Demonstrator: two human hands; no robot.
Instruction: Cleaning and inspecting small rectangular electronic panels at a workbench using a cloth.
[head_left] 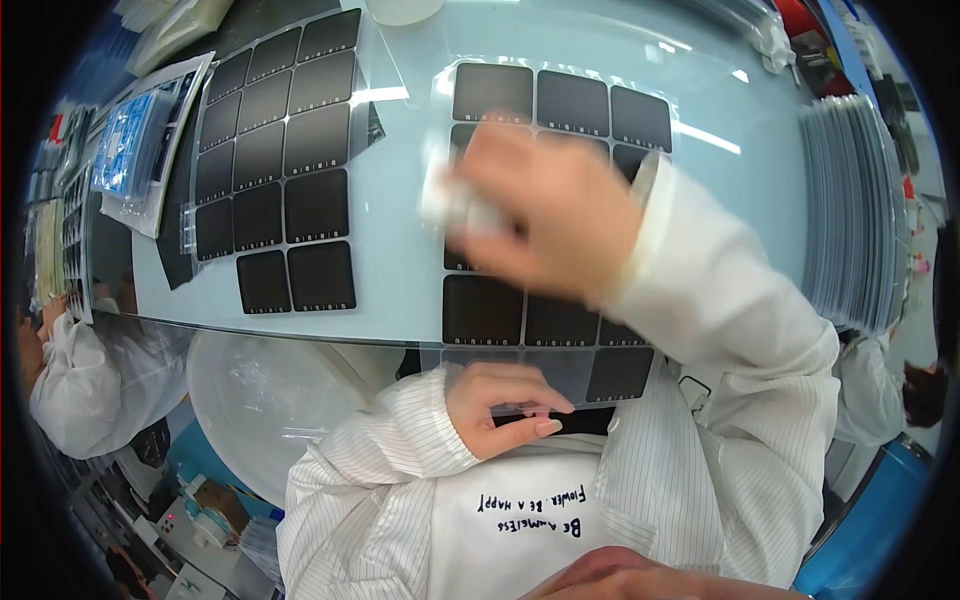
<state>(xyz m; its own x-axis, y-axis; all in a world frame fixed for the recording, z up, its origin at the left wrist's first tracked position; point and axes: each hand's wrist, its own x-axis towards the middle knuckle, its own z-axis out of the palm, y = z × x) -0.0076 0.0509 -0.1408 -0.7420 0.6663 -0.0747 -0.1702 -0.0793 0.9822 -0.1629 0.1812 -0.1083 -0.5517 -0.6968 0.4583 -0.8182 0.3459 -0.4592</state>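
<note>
Over the pale glass tabletop, one blurred right hand closes around one blurry white wad, above a clear plastic sheet bearing square black panels. One left hand, loosely half open, rests on its overhanging lower edge, gripping nothing visible. Too light a touch could let it skid or crease. Two sheets altogether: fourteen panels left; the rest partly hidden, uncountable.

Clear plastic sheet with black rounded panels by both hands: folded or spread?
Spread: sheet shows separate rows of panels, near end overhanging the pale table.
</note>
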